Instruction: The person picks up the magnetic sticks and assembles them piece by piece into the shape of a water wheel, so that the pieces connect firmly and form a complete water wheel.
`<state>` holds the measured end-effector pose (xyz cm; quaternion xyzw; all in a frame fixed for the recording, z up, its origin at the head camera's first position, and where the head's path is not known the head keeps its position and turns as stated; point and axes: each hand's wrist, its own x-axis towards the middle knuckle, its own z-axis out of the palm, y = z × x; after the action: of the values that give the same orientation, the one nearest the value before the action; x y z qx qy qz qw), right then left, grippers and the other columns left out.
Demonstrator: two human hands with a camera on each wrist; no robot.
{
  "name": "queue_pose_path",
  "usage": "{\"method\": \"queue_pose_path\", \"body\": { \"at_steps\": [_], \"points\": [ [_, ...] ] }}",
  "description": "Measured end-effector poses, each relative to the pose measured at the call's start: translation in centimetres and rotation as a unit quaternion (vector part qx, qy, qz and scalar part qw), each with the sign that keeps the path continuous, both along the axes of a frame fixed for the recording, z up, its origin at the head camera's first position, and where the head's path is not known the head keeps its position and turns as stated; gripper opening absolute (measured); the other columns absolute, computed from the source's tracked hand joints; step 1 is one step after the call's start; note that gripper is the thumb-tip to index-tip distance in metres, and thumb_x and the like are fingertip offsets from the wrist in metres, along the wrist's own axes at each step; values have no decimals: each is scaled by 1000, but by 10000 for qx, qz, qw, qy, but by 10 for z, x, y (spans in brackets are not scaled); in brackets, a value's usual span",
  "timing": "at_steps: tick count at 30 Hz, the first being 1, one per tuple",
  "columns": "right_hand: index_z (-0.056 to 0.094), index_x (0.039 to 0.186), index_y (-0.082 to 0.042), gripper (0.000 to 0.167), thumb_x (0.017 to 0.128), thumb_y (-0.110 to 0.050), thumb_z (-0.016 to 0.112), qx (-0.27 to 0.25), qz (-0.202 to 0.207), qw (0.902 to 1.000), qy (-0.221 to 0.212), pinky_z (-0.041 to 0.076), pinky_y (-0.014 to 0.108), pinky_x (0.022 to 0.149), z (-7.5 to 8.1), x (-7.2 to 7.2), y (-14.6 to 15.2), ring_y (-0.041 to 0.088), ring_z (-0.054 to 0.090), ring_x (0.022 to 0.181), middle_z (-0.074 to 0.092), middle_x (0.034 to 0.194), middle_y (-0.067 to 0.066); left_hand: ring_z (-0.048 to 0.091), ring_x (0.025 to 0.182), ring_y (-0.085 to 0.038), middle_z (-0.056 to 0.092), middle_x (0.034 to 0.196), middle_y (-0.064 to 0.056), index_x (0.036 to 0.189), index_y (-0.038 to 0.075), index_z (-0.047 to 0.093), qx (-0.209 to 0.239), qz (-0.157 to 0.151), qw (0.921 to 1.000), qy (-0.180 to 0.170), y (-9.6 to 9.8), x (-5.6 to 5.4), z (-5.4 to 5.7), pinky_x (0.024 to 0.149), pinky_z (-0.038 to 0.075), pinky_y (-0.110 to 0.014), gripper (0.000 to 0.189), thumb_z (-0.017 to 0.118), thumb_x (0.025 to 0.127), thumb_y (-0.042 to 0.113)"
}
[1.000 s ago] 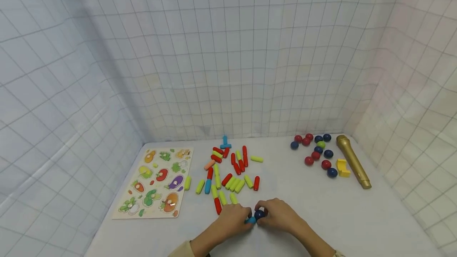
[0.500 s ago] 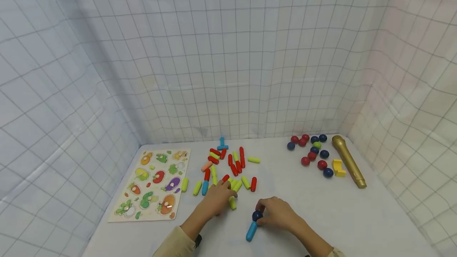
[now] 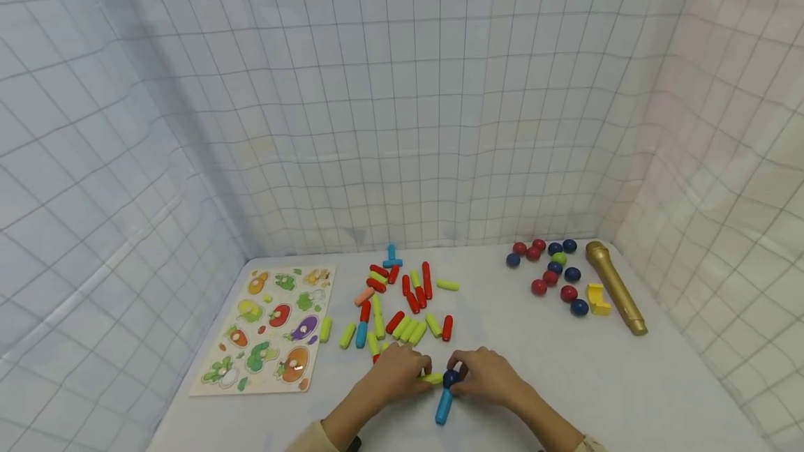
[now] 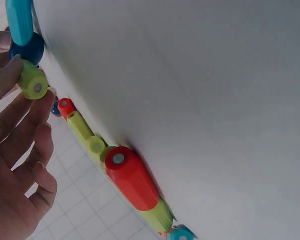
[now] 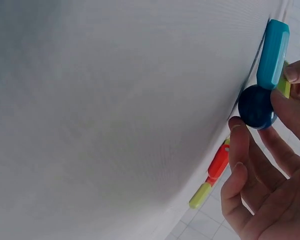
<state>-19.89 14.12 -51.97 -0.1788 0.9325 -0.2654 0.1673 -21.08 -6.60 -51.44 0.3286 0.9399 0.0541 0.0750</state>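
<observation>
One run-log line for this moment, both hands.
left hand: pinches lime stick | right hand: holds dark blue ball | blue stick: touches ball

A glossy dark-blue ball [image 3: 451, 378] is sitting in the lower middle of the head view, being held. A light-blue faceted plastic stick [image 3: 444, 407] is touching it and is pointing down, slightly leftward. A yellow-green faceted plastic stick [image 3: 432, 378], also being held, is lying nearly level just left of the ball, showing a grey round end in the left wrist view.
</observation>
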Motion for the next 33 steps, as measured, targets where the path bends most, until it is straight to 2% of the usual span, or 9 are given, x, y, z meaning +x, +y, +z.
{"method": "queue_pose_path", "body": {
  "at_steps": [6, 9, 10, 13, 16, 20, 25, 28, 33],
  "points": [
    [69, 104, -19, 31, 79, -35, 79, 20, 55, 9999, 110, 48, 24, 62, -1, 2, -4, 6, 56, 69, 70, 84, -6, 46, 61, -2, 64, 65, 14, 93, 23, 75, 24, 95, 9993, -367, 3, 8, 1, 68, 40, -20, 21, 74, 83, 42],
    [70, 102, -21, 29, 80, -39, 78, 104, 105, 9998, 152, 47, 23, 61, -3, 3, -5, 5, 54, 68, 68, 82, -9, 48, 61, -1, 65, 67, 15, 93, 24, 76, 147, 132, 9972, -722, 0, 11, 0, 69, 42, -20, 20, 72, 85, 41],
    [70, 101, -22, 29, 80, -40, 77, 161, 118, 9996, 179, 46, 24, 61, -4, 4, -6, 5, 53, 68, 67, 82, -9, 49, 62, 0, 66, 68, 16, 93, 24, 76, 136, 116, 9974, -704, -2, 10, 0, 69, 44, -20, 17, 72, 86, 38],
    [69, 102, -23, 28, 80, -39, 77, 391, 122, 9987, 313, 47, 26, 63, -6, 6, -7, 5, 52, 70, 67, 83, -10, 52, 68, -4, 67, 78, 13, 95, 28, 76, -91, 219, 9992, -315, -11, 4, -2, 72, 48, -23, 9, 72, 88, 27],
    [66, 106, -23, 33, 79, -38, 78, 582, -25, 9977, 347, 49, 29, 66, -5, 8, -6, 6, 53, 72, 69, 88, -8, 53, 79, -10, 65, 91, 7, 97, 31, 75, -472, 469, 9973, 298, -22, -6, -2, 74, 51, -29, 20, 76, 83, 17],
    [65, 102, -21, 34, 78, -39, 79, 617, -235, 9973, 314, 49, 29, 63, -3, 8, -4, 8, 54, 70, 69, 85, -7, 52, 87, -15, 61, 98, 2, 98, 30, 73, -638, 644, 9950, 428, -31, -16, -4, 73, 51, -32, 26, 81, 77, 16],
    [67, 100, -22, 28, 79, -37, 78, 347, -92, 9992, 180, 45, 24, 58, -2, 8, -2, 7, 52, 65, 66, 76, -9, 51, 79, -12, 64, 91, 5, 97, 28, 73, -770, 485, 9945, 518, -30, -21, -5, 71, 49, -29, 18, 79, 81, 22],
    [68, 103, -23, 28, 80, -36, 77, 185, 21, 9997, 157, 45, 23, 57, -4, 8, -2, 6, 52, 63, 66, 76, -9, 52, 76, -9, 70, 89, 9, 100, 28, 75, -584, 420, 9968, 338, -21, -17, -4, 73, 50, -27, 18, 77, 82, 28],
    [68, 105, -23, 28, 81, -35, 77, 102, 20, 9998, 179, 46, 24, 59, -3, 9, -3, 5, 53, 64, 68, 79, -8, 53, 71, -3, 73, 81, 13, 100, 25, 78, -170, 238, 9993, -237, 0, -5, 3, 75, 48, -23, 23, 78, 81, 37]
  ]
}}
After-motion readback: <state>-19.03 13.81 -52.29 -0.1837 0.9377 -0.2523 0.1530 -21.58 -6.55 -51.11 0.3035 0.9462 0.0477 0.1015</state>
